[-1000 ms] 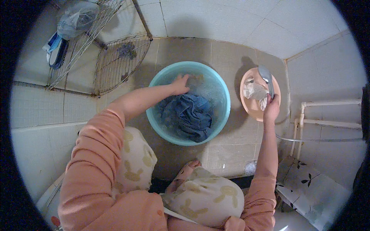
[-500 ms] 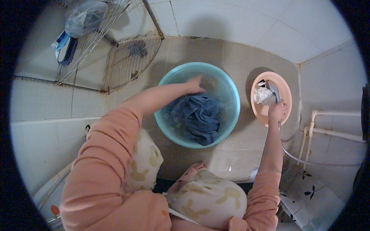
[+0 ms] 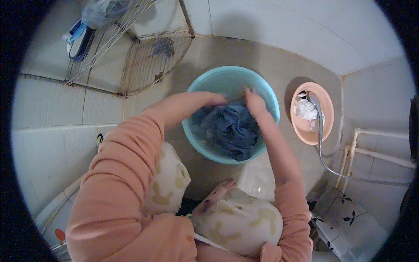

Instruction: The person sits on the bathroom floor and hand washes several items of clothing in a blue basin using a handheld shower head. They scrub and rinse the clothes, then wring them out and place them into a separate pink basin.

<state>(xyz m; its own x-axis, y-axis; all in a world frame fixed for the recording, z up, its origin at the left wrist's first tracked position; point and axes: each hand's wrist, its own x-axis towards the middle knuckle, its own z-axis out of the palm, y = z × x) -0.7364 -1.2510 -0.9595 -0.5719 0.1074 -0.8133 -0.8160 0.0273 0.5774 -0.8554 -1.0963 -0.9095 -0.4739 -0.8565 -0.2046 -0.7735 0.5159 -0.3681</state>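
A turquoise basin [image 3: 212,82] stands on the floor in front of me with cloudy water and a dark blue cloth [image 3: 233,131] bunched inside. My left hand [image 3: 217,100] is low in the basin at the cloth's far left edge; its fingers are blurred and partly hidden. At the cloth's far right side, my right hand [image 3: 254,101] reaches over the water with fingertips apart and nothing visible in them. A smaller peach basin [image 3: 309,139] on the right holds white cloth [image 3: 305,110] and a silver shower head [image 3: 314,99].
From the shower head a hose [image 3: 334,170] runs toward the right wall, past white pipes [image 3: 354,142]. A rusty wire corner rack [image 3: 142,72] with a brush [image 3: 80,46] and a plastic bag [image 3: 102,13] is at the upper left. Leaf-patterned fabric [image 3: 345,212] lies at the lower right.
My right hand has let go of the shower head, leaving it in the peach basin, and moved left into the turquoise basin. My left hand has stayed near the cloth. The view has shifted slightly.
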